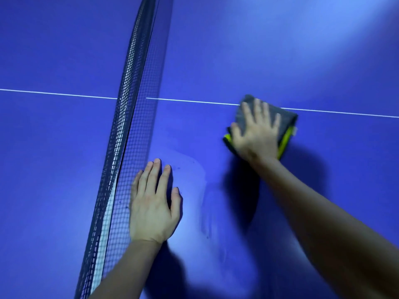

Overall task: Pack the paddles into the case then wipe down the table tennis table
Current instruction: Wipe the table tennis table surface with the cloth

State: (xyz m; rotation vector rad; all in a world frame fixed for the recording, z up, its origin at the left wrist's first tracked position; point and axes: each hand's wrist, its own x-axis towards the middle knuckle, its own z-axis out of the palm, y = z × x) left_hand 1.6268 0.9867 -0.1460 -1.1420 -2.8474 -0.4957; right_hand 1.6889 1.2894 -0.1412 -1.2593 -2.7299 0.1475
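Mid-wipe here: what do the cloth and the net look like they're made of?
Cloth: soft fabric, likely microfibre; matte grey, folded, yellow-green edge. Net: dark woven mesh, probably synthetic cord; open square grid, pale band along one edge.

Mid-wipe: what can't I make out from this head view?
- Paddles and case: outside the head view's frame; packing unconfirmed.
- Cloth: mostly covered by the right hand, both motion-blurred.
- Table edges: cut off by the frame on every side.
- Surface under the left hand: hidden by it.
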